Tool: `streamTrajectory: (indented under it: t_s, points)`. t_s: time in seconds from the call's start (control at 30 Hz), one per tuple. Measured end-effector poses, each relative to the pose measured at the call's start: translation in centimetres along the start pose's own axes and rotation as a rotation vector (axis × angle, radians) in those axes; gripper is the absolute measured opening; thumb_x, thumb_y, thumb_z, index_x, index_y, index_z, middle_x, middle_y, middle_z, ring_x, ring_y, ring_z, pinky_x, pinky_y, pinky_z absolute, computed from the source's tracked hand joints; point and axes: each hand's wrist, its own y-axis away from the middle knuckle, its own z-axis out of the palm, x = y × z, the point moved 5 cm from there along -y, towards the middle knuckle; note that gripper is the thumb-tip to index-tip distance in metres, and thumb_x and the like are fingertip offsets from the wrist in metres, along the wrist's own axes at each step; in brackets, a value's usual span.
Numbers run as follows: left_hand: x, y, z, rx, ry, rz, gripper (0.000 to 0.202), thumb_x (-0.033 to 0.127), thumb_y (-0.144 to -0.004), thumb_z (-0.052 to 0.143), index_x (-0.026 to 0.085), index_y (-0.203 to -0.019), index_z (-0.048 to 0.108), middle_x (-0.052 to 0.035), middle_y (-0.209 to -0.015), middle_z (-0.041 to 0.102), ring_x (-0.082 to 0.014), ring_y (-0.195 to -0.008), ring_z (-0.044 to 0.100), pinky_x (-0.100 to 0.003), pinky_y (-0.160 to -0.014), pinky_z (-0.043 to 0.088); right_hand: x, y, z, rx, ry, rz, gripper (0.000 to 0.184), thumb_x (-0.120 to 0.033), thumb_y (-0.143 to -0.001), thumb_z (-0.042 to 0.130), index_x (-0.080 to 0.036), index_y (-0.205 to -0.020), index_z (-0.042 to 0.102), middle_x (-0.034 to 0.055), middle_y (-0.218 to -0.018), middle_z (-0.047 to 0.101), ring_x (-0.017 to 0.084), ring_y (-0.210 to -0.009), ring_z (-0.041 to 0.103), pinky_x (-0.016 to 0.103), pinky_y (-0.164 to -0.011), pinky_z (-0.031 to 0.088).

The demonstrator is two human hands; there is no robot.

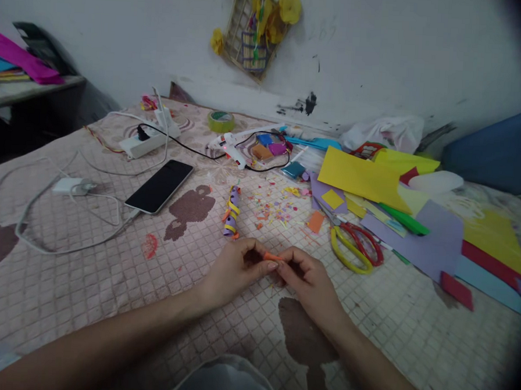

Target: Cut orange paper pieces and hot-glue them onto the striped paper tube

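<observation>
Both hands meet low over the patterned bedspread [63, 289]. My left hand [234, 272] and my right hand [311, 279] pinch the two ends of a small orange paper strip [273, 257] between their fingertips. The fingers of both hands are curled shut on it. Just beyond the hands lies a rolled purple paper tube [231, 211] wrapped with yellow and orange strips. Small paper scraps [275, 210] are scattered behind it.
Yellow and red scissors [356, 243] lie right of the hands beside coloured paper sheets [416, 226]. A black phone [159, 185], a charger and cables, a power strip [143, 144], a glue gun [232, 148] and a tape roll [221, 121] lie farther back. A paper craft [256, 29] hangs on the wall.
</observation>
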Motion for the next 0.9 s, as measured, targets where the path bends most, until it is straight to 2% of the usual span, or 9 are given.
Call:
streamTrajectory:
  t_s: [0.2,0.3,0.43,0.57,0.67,0.8,0.9]
  points:
    - [0.2,-0.1,-0.2,0.007,-0.071,0.0,0.019,0.03,-0.079,0.06,0.011,-0.074,0.06,-0.0028,-0.067,0.06,-0.0111,-0.059,0.052,-0.023,-0.055,0.041,0.3,-0.2,0.0,0.001,0.002,-0.01,0.022,-0.033,-0.087,0.049,-0.018,-0.074,0.056,-0.0016,-0.063,0.053,0.011,-0.058,0.051,0.023,-0.056,0.042]
    - [0.4,0.0,-0.2,0.005,-0.165,0.007,0.018,0.03,-0.077,0.061,0.012,-0.075,0.06,-0.0021,-0.068,0.06,-0.0109,-0.06,0.051,-0.022,-0.054,0.039,0.1,0.0,-0.1,0.04,0.091,-0.046,0.021,-0.033,-0.088,0.049,-0.018,-0.074,0.056,-0.0016,-0.062,0.053,0.012,-0.058,0.05,0.024,-0.055,0.041]
    - [0.9,0.2,-0.3,0.019,-0.258,0.03,0.021,0.03,-0.077,0.061,0.012,-0.066,0.058,0.0004,-0.061,0.055,-0.0092,-0.055,0.045,-0.021,-0.05,0.033,-0.7,0.3,0.0,0.054,0.217,-0.119,0.02,-0.03,-0.089,0.048,-0.018,-0.075,0.057,-0.0004,-0.066,0.054,0.013,-0.062,0.051,0.024,-0.058,0.041]
    - [1.6,0.1,-0.2,-0.047,-0.247,0.092,0.022,0.03,-0.081,0.057,0.013,-0.068,0.061,-0.0017,-0.063,0.058,-0.0109,-0.059,0.049,-0.022,-0.055,0.037,-1.0,0.3,0.0,0.063,0.279,-0.171,0.019,-0.027,-0.089,0.046,-0.019,-0.077,0.058,0.0005,-0.069,0.055,0.014,-0.065,0.051,0.025,-0.059,0.04]
    - [1.5,0.0,-0.2,-0.099,-0.206,0.069,0.027,0.032,-0.086,0.049,0.013,-0.074,0.064,-0.0044,-0.068,0.063,-0.0134,-0.064,0.055,-0.024,-0.06,0.042,-0.6,-0.1,-0.3,0.074,0.276,-0.159,0.02,-0.028,-0.09,0.045,-0.019,-0.076,0.056,-0.0003,-0.065,0.054,0.013,-0.061,0.049,0.025,-0.057,0.039]
    - [1.0,-0.1,-0.2,-0.088,-0.149,0.008,0.035,0.035,-0.09,0.04,0.012,-0.076,0.062,-0.0051,-0.071,0.063,-0.0139,-0.067,0.057,-0.025,-0.063,0.044,0.0,-0.5,-0.5,0.054,0.204,-0.105,0.023,-0.032,-0.091,0.043,-0.02,-0.075,0.053,-0.0018,-0.06,0.052,0.012,-0.055,0.048,0.024,-0.054,0.039]
    - [1.2,0.0,-0.3,-0.06,-0.152,0.009,0.034,0.036,-0.089,0.042,0.013,-0.072,0.06,-0.0023,-0.066,0.059,-0.0117,-0.061,0.053,-0.022,-0.058,0.041,-0.2,-0.5,-0.4,0.053,0.162,-0.113,0.024,-0.033,-0.091,0.042,-0.019,-0.074,0.052,-0.0016,-0.061,0.053,0.012,-0.056,0.049,0.024,-0.055,0.04]
